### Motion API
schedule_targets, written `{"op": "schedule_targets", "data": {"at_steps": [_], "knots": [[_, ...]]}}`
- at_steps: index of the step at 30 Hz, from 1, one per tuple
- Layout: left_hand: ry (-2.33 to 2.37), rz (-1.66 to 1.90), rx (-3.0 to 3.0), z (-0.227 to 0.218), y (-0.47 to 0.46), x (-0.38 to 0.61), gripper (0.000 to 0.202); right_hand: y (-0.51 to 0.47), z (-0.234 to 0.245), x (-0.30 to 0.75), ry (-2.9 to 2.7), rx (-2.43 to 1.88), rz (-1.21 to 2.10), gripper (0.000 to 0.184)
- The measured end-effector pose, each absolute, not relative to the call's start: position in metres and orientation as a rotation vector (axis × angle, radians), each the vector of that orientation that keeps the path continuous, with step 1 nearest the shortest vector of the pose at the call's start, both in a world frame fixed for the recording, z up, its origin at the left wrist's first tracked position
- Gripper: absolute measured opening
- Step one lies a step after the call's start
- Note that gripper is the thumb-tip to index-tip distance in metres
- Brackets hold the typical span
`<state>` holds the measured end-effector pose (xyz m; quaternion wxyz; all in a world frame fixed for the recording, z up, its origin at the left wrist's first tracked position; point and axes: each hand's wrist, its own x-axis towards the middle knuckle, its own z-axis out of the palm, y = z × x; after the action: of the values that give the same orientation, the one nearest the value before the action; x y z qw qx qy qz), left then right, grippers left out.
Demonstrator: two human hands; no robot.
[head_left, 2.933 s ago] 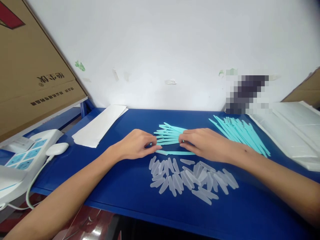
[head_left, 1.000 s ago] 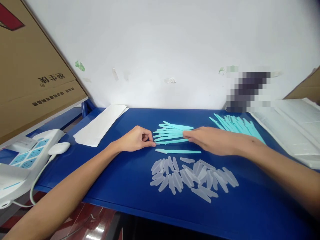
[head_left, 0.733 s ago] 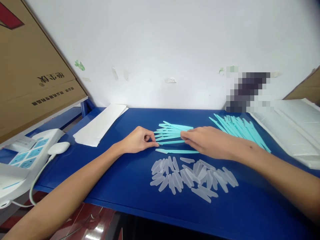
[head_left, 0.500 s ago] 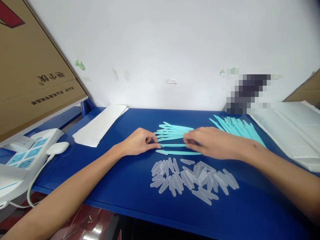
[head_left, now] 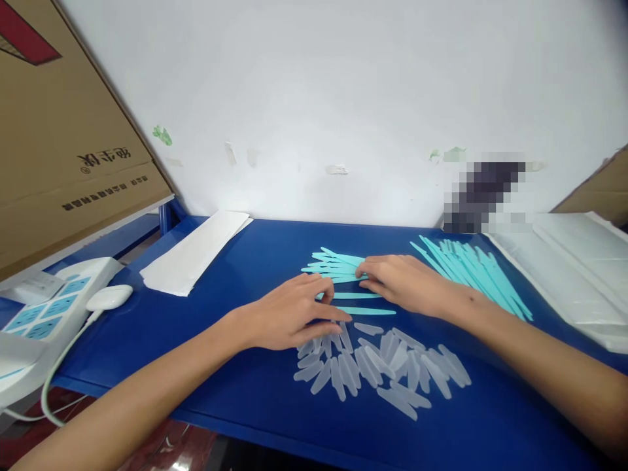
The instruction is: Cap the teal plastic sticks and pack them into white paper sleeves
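Note:
My left hand [head_left: 299,311] hovers over the near left of a spread of translucent plastic blade covers [head_left: 392,353]. Its thumb and forefinger are apart, and nothing shows between them. Beyond it, two turquoise eyebrow razors lie separately; the nearer razor [head_left: 367,311] is partly hidden by my left fingers. The other razor [head_left: 353,296] lies just behind. My right hand [head_left: 397,278] is at the right end of a small razor group [head_left: 328,265], covering their ends. Its curled fingertips stand apart from the thumb, with no razor visibly gripped.
A larger pile of turquoise razors [head_left: 471,271] lies at the back right, beside plastic-wrapped packs [head_left: 569,268]. White paper sheets [head_left: 196,252] rest on the blue table [head_left: 265,252]. At left are a power strip [head_left: 63,294] with a plugged-in cable and a cardboard box [head_left: 73,144].
My left hand has left the razor's left end, moved nearer and right, and spread its fingers over the covers. My right hand stays near the razor group. The view has tilted slightly up.

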<state>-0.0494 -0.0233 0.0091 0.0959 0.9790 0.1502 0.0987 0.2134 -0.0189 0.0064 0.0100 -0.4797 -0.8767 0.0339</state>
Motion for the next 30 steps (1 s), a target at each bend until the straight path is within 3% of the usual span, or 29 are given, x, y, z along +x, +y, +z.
{"op": "schedule_targets", "data": {"at_steps": [13, 19, 24, 27, 30], "knots": [[0.386, 0.293, 2.808, 0.001, -0.033, -0.037, 0.021, -0.020, 0.006, 0.210, -2.832, -1.467, -0.008, 0.015], [0.507, 0.858, 2.314, 0.001, -0.024, -0.044, 0.012, -0.019, 0.023, 0.227, -2.689, -1.505, 0.165, 0.016], [0.789, 1.402, 1.979, 0.000, -0.002, -0.057, 0.028, -0.013, 0.032, 0.247, -2.659, -1.568, 0.444, 0.023], [0.920, 1.487, 1.850, -0.004, 0.013, -0.063, 0.029, -0.011, 0.035, 0.254, -2.647, -1.609, 0.560, 0.022], [0.953, 1.255, 1.837, -0.009, 0.022, -0.067, 0.027, -0.013, 0.039, 0.254, -2.678, -1.596, 0.586, 0.019]]}}
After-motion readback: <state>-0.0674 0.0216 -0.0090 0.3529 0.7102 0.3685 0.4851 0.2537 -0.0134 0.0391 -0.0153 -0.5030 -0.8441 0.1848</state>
